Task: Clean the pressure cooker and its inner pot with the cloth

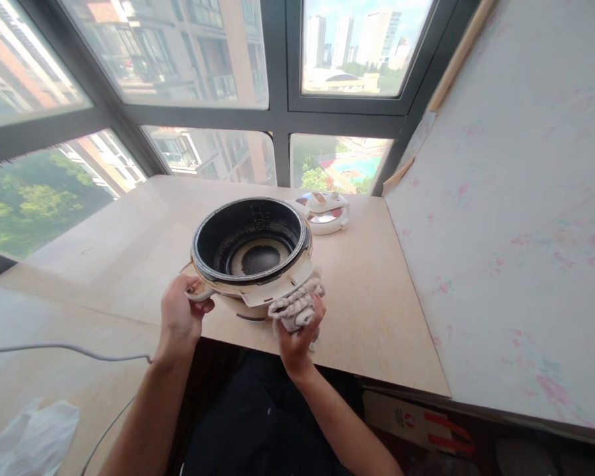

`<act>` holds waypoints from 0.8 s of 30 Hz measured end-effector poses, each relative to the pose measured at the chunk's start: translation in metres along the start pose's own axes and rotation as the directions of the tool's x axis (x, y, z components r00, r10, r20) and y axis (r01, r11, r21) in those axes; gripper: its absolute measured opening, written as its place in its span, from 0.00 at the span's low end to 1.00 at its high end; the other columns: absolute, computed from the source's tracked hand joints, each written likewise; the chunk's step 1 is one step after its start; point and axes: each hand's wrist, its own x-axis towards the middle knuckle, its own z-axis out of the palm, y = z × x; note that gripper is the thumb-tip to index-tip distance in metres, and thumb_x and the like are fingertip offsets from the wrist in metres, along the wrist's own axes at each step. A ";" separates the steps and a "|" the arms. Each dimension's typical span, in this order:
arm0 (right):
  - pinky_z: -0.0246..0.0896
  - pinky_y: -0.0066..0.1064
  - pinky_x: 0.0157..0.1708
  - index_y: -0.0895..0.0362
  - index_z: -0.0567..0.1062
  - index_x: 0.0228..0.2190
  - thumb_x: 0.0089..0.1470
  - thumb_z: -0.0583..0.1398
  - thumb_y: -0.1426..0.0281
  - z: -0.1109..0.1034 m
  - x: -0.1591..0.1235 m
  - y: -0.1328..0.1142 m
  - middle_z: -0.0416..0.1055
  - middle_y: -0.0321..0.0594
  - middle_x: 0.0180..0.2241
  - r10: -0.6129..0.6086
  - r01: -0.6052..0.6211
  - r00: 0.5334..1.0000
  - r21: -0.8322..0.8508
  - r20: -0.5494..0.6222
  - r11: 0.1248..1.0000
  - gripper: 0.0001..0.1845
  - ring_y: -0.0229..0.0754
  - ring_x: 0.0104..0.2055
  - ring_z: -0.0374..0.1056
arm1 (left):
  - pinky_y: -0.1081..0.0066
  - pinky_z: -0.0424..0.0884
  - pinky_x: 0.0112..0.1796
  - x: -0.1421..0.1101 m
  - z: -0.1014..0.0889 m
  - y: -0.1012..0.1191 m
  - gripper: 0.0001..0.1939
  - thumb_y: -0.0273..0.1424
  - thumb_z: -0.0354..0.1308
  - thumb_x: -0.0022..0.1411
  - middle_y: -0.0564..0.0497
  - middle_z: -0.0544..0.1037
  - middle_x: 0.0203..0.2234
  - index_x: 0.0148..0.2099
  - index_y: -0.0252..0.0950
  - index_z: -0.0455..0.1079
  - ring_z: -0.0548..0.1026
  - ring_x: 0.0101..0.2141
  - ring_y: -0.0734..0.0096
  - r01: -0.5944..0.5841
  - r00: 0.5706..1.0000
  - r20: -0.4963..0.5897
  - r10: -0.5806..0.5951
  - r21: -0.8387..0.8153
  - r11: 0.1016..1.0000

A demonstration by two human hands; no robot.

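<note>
An open rice cooker body [252, 254] with a dark, empty inside stands on a light wooden tabletop [367, 311] near its front edge. My left hand [181, 314] is closed on the cooker's left handle. My right hand [297, 330] is closed on a crumpled pale cloth [295, 303], which it presses against the cooker's front right side. Behind the cooker lies its white lid [326, 210], apart from it.
Large windows run behind the table. A pale wall panel [515, 211] rises on the right. A grey cable [69, 349] and a white plastic bag [30, 436] lie on the surface at the left. A cardboard box [411, 420] sits below the table.
</note>
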 end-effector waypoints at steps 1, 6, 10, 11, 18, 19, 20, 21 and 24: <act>0.58 0.61 0.60 0.55 0.56 0.64 0.57 0.65 0.64 -0.001 -0.005 -0.004 0.60 0.57 0.59 -0.036 0.036 0.999 -0.020 0.006 0.999 0.38 0.57 0.63 0.59 | 0.77 0.54 0.13 -0.002 0.002 -0.004 0.09 0.31 0.58 0.44 0.60 0.60 0.14 0.23 0.39 0.58 0.57 0.13 0.79 -0.037 0.999 -0.032 0.036 -0.010 0.999; 0.59 0.57 0.60 0.54 0.59 0.62 0.53 0.67 0.61 -0.002 0.032 0.014 0.65 0.52 0.56 0.069 -0.062 0.996 0.107 -0.064 0.992 0.40 0.54 0.61 0.63 | 0.73 0.71 0.29 -0.012 0.006 -0.026 0.17 0.38 0.68 0.49 0.54 0.74 0.31 0.37 0.35 0.68 0.73 0.30 0.73 -0.265 0.940 -0.199 0.277 0.085 0.961; 0.59 0.49 0.60 0.55 0.66 0.57 0.53 0.65 0.59 0.005 0.113 0.050 0.71 0.46 0.54 0.353 -0.360 0.932 0.312 0.079 0.879 0.33 0.49 0.57 0.67 | 0.69 0.71 0.47 -0.007 0.011 -0.038 0.18 0.39 0.67 0.56 0.52 0.76 0.37 0.44 0.35 0.70 0.75 0.42 0.68 -0.431 0.884 -0.176 0.434 0.055 0.901; 0.61 0.47 0.59 0.56 0.69 0.54 0.51 0.67 0.59 0.009 0.132 0.057 0.73 0.44 0.52 0.365 -0.395 0.919 0.348 0.151 0.850 0.31 0.49 0.55 0.68 | 0.68 0.70 0.49 -0.004 0.014 -0.040 0.17 0.39 0.65 0.57 0.52 0.76 0.38 0.45 0.35 0.70 0.75 0.43 0.68 -0.443 0.879 -0.186 0.440 0.024 0.896; 0.69 0.39 0.48 0.55 0.74 0.50 0.48 0.67 0.60 0.039 0.194 0.078 0.78 0.39 0.45 0.410 -0.543 0.836 0.450 0.364 0.709 0.27 0.45 0.45 0.73 | 0.61 0.69 0.56 0.015 0.033 -0.052 0.22 0.32 0.63 0.56 0.47 0.76 0.48 0.53 0.38 0.65 0.76 0.50 0.63 -0.483 0.845 -0.377 0.379 -0.235 0.843; 0.69 0.38 0.48 0.55 0.74 0.50 0.49 0.67 0.60 0.041 0.194 0.077 0.78 0.39 0.45 0.407 -0.539 0.840 0.467 0.359 0.700 0.27 0.44 0.45 0.73 | 0.60 0.68 0.57 0.016 0.034 -0.054 0.23 0.32 0.63 0.57 0.45 0.76 0.51 0.54 0.38 0.65 0.75 0.52 0.61 -0.501 0.838 -0.370 0.400 -0.234 0.833; 0.68 0.38 0.49 0.55 0.74 0.51 0.49 0.66 0.60 0.043 0.193 0.076 0.78 0.38 0.45 0.403 -0.534 0.844 0.482 0.354 0.695 0.27 0.44 0.45 0.73 | 0.59 0.67 0.59 0.017 0.033 -0.056 0.23 0.32 0.63 0.57 0.44 0.76 0.53 0.55 0.38 0.65 0.75 0.54 0.60 -0.520 0.829 -0.363 0.425 -0.220 0.826; 0.68 0.38 0.49 0.55 0.74 0.51 0.49 0.66 0.60 0.043 0.192 0.075 0.78 0.38 0.46 0.399 -0.528 0.848 0.493 0.349 0.691 0.28 0.44 0.45 0.73 | 0.58 0.66 0.60 0.017 0.032 -0.058 0.24 0.33 0.63 0.57 0.43 0.75 0.54 0.55 0.37 0.65 0.74 0.56 0.58 -0.536 0.820 -0.357 0.448 -0.202 0.820; 0.67 0.37 0.50 0.55 0.74 0.51 0.49 0.67 0.61 0.040 0.186 0.072 0.78 0.38 0.46 0.394 -0.519 0.854 0.502 0.340 0.692 0.27 0.43 0.45 0.73 | 0.56 0.66 0.60 0.021 0.026 -0.059 0.26 0.34 0.65 0.56 0.42 0.76 0.55 0.57 0.36 0.66 0.75 0.56 0.57 -0.556 0.807 -0.349 0.476 -0.180 0.811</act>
